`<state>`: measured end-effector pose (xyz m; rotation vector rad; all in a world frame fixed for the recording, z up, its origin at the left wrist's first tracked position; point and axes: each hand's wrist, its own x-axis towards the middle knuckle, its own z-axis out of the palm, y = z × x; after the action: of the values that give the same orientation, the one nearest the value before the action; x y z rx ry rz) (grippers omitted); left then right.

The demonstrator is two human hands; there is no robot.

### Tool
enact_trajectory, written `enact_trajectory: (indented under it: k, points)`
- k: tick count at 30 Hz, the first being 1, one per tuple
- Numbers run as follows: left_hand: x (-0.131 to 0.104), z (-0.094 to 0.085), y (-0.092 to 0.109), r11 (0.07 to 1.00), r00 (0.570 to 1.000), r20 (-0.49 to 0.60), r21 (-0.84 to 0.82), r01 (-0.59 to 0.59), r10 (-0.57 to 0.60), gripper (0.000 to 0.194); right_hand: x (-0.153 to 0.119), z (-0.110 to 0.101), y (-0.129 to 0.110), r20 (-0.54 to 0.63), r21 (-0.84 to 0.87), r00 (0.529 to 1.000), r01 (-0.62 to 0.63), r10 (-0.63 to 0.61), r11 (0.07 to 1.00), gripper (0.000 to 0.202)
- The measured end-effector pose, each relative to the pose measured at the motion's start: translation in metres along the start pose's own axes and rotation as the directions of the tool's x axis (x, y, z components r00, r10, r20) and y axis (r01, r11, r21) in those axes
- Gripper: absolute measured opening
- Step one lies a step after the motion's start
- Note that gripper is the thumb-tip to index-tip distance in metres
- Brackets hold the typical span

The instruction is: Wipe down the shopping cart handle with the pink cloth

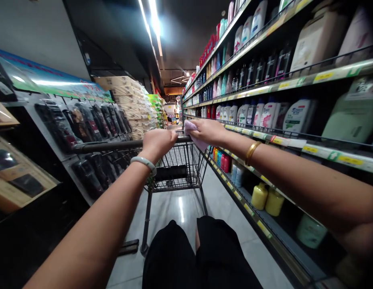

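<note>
A dark metal shopping cart [171,184] stands in front of me, with its handlebar [114,145] running across the view. My left hand [159,143], with a pale bangle at the wrist, is wrapped round the bar near its middle. To its right, my right hand [209,131], with a gold bangle, grips a light purple cloth [198,141] at the right end of the bar. The cloth hangs down beside the bar, and its folds hide some of the fingertips. Through the wire mesh, a dark panel shows in the cart.
Shelves [294,81] of bottles line the right side, close to my right arm. Packaged brushes [84,120] hang on a rack at the left, with stacked boxes [129,102] beyond. The tiled floor [186,208] shows under the cart, and the aisle runs on ahead.
</note>
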<state>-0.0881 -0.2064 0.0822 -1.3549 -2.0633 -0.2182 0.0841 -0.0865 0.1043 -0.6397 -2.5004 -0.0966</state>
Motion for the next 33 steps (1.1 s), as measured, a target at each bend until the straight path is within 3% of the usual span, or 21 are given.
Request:
enact_trajectory:
  k: [3, 5, 7, 9, 12, 17, 22, 24, 28, 30, 33]
  points:
    - [-0.004, -0.001, -0.012, 1.0, 1.0, 0.013, 0.026, 0.011, -0.011, 0.074, 0.025, -0.009, -0.001, 0.272, 0.012, 0.956, -0.116, 0.108, 0.993, 0.033]
    - [-0.005, -0.003, -0.017, 0.999, 0.999, 0.031, 0.04, 0.011, -0.013, 0.075, 0.034, -0.012, -0.002, 0.33, -0.011, 0.937, -0.122, 0.119, 0.992, 0.031]
    - [-0.004, -0.004, -0.02, 0.999, 0.998, 0.059, 0.046, 0.015, -0.018, 0.074, 0.03, -0.011, -0.003, 0.259, 0.073, 0.965, -0.057, 0.036, 0.996, 0.031]
    - [-0.003, -0.005, -0.021, 0.999, 0.997, 0.078, 0.047, 0.02, -0.024, 0.073, 0.017, -0.008, -0.002, 0.114, 0.157, 0.993, 0.018, -0.036, 0.987, 0.034]
    - [-0.003, -0.007, -0.019, 0.999, 0.997, 0.081, 0.037, 0.01, -0.013, 0.072, 0.0, -0.007, 0.007, -0.021, 0.189, 0.999, 0.046, -0.043, 0.981, 0.04]
    - [-0.008, -0.007, -0.008, 0.998, 1.0, 0.017, 0.053, -0.017, 0.016, 0.073, -0.009, -0.01, 0.025, 0.121, 0.417, 0.988, 0.038, -0.097, 0.908, 0.033]
    - [-0.014, -0.006, 0.0, 0.998, 0.998, -0.056, 0.065, -0.022, 0.025, 0.075, -0.031, -0.01, 0.027, -0.148, 0.214, 0.981, 0.156, -0.126, 0.964, 0.036]
    - [-0.014, -0.006, 0.001, 0.998, 0.998, -0.055, 0.061, -0.014, 0.017, 0.075, -0.033, -0.013, 0.03, -0.137, 0.318, 0.987, 0.127, -0.087, 0.94, 0.037]
    - [-0.014, -0.008, 0.0, 0.999, 0.999, -0.037, 0.041, -0.012, 0.014, 0.073, -0.019, -0.021, 0.04, 0.035, 0.601, 0.999, -0.026, 0.006, 0.799, 0.035]
    - [-0.014, -0.009, -0.003, 0.999, 1.0, -0.028, 0.04, -0.013, 0.014, 0.072, -0.012, -0.021, 0.042, 0.062, 0.642, 0.998, -0.042, 0.002, 0.766, 0.034]
    - [-0.015, -0.008, -0.008, 0.998, 1.0, -0.021, 0.066, -0.006, 0.007, 0.071, -0.013, -0.018, 0.038, 0.015, 0.628, 1.0, 0.0, -0.012, 0.778, 0.035]
